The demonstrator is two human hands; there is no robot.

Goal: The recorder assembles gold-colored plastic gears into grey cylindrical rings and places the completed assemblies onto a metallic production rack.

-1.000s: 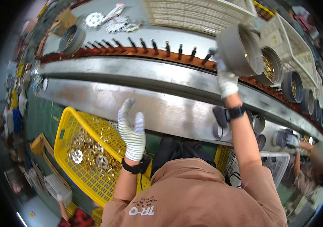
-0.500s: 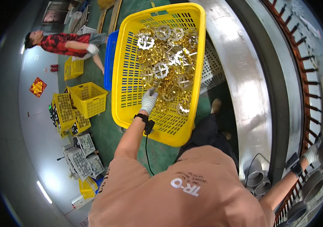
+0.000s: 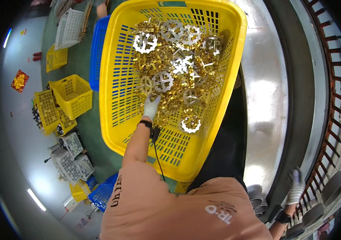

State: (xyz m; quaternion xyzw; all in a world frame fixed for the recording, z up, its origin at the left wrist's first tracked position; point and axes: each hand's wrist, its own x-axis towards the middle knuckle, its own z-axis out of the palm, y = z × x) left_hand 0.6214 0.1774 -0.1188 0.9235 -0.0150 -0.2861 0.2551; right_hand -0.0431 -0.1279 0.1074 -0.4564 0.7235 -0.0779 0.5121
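- The left hand (image 3: 151, 107), in a pale glove, reaches into the large yellow basket (image 3: 105, 100), its fingertips bent down among the gold-coloured pieces (image 3: 154, 63); whether they grip any of them I cannot tell.
- The gold-coloured pieces lie heaped inside the yellow basket, covering much of its slotted bottom.
- Several silver toothed wheels (image 3: 163, 81) lie on and among the heap, one of them just beyond the left fingertips.
- The right hand (image 3: 296, 187), in a striped glove, is well apart from the basket, fingers extended and nothing visible in its grasp; it is near the rail of dark pegs (image 3: 332, 82).
- Round grey tubs (image 3: 333, 188) stand beyond the rail, to the right of that hand.
- A shiny metal table (image 3: 263, 100) runs between the basket and the rail.
- A blue basket (image 3: 97, 52) is just beside the yellow one, on its left, above the green floor (image 3: 93, 136).
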